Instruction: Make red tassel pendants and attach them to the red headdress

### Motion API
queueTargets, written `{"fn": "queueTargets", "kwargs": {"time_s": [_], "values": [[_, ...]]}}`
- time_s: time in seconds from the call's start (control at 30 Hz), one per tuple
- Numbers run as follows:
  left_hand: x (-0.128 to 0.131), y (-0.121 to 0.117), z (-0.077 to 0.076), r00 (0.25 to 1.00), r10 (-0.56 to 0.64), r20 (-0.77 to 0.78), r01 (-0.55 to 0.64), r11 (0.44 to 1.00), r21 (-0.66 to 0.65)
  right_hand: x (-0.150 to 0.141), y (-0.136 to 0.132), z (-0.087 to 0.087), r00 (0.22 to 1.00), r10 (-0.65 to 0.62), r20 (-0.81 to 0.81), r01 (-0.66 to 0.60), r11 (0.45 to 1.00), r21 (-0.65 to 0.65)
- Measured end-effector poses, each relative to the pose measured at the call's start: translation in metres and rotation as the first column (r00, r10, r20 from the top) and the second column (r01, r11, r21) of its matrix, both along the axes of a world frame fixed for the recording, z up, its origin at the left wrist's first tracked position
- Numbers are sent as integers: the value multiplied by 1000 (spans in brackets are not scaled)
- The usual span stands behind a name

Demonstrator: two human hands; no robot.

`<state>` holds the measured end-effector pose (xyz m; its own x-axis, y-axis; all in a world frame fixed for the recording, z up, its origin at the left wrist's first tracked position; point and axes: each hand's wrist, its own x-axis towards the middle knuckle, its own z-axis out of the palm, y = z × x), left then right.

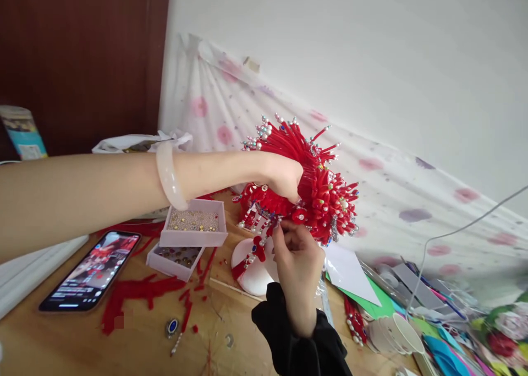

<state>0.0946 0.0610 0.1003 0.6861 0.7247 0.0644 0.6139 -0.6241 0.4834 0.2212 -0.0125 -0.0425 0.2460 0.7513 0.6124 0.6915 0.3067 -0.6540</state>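
A large red headdress-like piece (284,145) made of fuzzy stems tipped with pearls and beads stands on the table, with a white rounded form (249,274) below it. My left hand (284,175), reaching across from the left with a pale bangle (167,175) on the forearm, is closed on the red stems; its fingertips are partly hidden among them. Lower down, my right hand (299,249), in a black sleeve, pinches a beaded strand at the piece's lower edge. A tassel with a red flower ornament (258,248) hangs just left of my right fingers.
Two small white boxes (165,260) with beads are stacked left of the piece. A lit phone (91,271) lies on the wooden table (144,348) near red fuzzy scraps (140,293) and a blue-stone ornament (172,326). Paper cups (396,334) and coloured sheets stand right; a cable (466,224) hangs there.
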Motion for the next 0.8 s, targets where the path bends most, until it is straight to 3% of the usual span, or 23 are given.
{"fn": "queueTargets", "kwargs": {"time_s": [0.2, 0.57, 0.8], "values": [[-1, 1, 2, 996, 59, -63, -56, 997, 56, -2, -1, 0, 997, -17, -69, 16, 1000, -18], [4, -4, -6, 992, -51, -117, 80, 961, 265, 4, -6, -8, 994, -37, -101, 33, 999, -41], [13, -9, 1, 994, 42, -101, -29, 991, 133, 6, -8, -6, 994, 0, -107, -3, 999, -34]]}}
